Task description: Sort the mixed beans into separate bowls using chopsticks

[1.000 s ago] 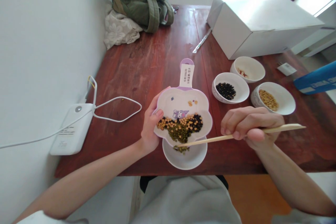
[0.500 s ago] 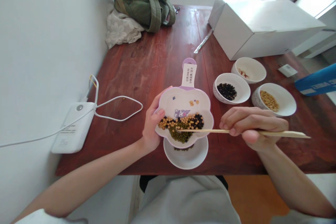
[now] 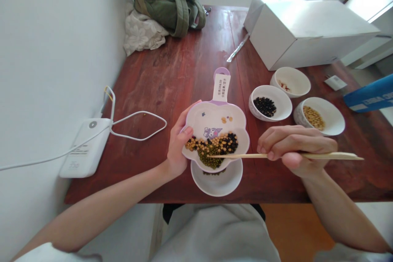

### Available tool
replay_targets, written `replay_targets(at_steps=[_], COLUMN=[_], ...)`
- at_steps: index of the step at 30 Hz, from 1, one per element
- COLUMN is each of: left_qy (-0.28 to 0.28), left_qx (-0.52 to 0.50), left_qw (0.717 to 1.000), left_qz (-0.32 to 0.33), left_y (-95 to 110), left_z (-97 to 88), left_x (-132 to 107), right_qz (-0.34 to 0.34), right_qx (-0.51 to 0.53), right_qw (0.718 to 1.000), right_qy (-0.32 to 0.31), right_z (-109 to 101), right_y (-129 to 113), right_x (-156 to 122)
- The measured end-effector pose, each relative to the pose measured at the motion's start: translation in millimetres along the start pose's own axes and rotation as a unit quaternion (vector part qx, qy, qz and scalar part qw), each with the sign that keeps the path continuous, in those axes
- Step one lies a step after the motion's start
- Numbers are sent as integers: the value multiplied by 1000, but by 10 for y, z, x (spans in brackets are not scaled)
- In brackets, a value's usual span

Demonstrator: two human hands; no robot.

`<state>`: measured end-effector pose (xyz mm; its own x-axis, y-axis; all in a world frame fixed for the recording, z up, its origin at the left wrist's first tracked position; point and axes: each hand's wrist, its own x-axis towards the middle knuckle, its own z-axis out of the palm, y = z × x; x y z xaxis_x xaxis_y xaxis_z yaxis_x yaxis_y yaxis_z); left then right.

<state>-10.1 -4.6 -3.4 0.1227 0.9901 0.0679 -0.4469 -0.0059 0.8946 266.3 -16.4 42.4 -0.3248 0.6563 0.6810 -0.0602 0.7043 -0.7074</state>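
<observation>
My left hand (image 3: 179, 145) grips the left edge of a flower-shaped white and lilac bowl (image 3: 211, 112) with a labelled handle, thumb over the rim. Yellow, black and green beans (image 3: 215, 147) lie mixed toward its near side, the green ones nearest me. The bowl is held over a round white bowl (image 3: 217, 186), in which some green beans show; the rest of it is hidden. My right hand (image 3: 297, 145) is closed around wooden chopsticks (image 3: 245, 156), which look pressed together. Their tips are among the green beans in the flower-shaped bowl.
To the right stand white bowls with black beans (image 3: 270, 103), yellow beans (image 3: 319, 116) and small reddish pieces (image 3: 290, 82). Behind them is a white box (image 3: 307, 28). A power bank (image 3: 86, 147) with a cable lies left; a green bag (image 3: 167, 0) sits at the back.
The chopstick tips have moved slightly toward me within the green beans. Both hands keep nearly the same place and hold.
</observation>
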Motion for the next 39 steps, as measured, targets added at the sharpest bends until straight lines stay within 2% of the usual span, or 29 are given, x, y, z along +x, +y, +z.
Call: replay_targets(at_steps=[10, 29, 34, 39], left_qy=[-4, 6, 1, -1], left_qx=[-4, -5, -10, -13], left_qw=[1000, 1000, 1000, 1000], left_qz=[5, 13, 11, 22], left_y=[25, 50, 40, 29], left_z=[20, 41, 29, 18], left_x=[12, -11, -9, 11], right_qz=[43, 65, 70, 86], right_qx=[23, 57, 77, 53], right_qw=[999, 995, 993, 989], right_qy=[14, 42, 61, 111], right_z=[47, 82, 56, 11], right_y=[-1, 26, 49, 59], right_x=[8, -12, -39, -73])
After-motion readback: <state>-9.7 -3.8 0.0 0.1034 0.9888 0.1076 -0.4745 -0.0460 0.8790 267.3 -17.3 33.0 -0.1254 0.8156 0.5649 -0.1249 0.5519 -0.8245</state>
